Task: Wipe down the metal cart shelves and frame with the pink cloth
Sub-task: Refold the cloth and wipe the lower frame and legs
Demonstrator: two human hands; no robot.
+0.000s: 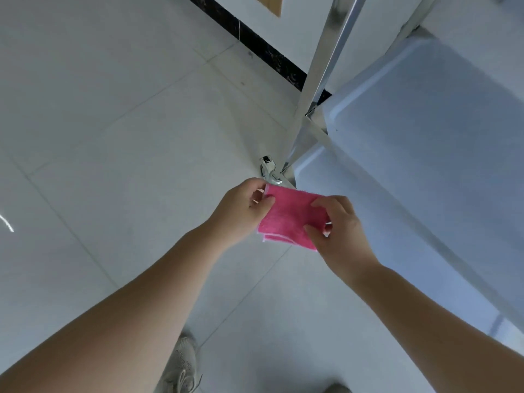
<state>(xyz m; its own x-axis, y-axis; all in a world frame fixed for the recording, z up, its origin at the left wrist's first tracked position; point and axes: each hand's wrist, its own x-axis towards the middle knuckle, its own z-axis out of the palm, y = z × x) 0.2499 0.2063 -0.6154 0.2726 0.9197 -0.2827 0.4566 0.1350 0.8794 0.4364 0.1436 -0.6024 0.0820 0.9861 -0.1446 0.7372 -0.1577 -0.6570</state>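
Cloth (292, 215) folded (long axis left-right) | left hand (243, 211) pinching | right hand (337, 231) pinching

Both bare forearms reach forward and converge toward centre frame. Left hand (241, 211): back of hand up, thumb and fingers pinched on the left edge of the pink cloth (292, 217). Right hand (340, 231): fingers curled down, thumb and fingertips gripping the cloth's right edge. Hands near each other, not touching, cloth folded between them.

Two hands (292, 219), one pink cloth (292, 215), two shelves (425, 123), one caster (269, 171).
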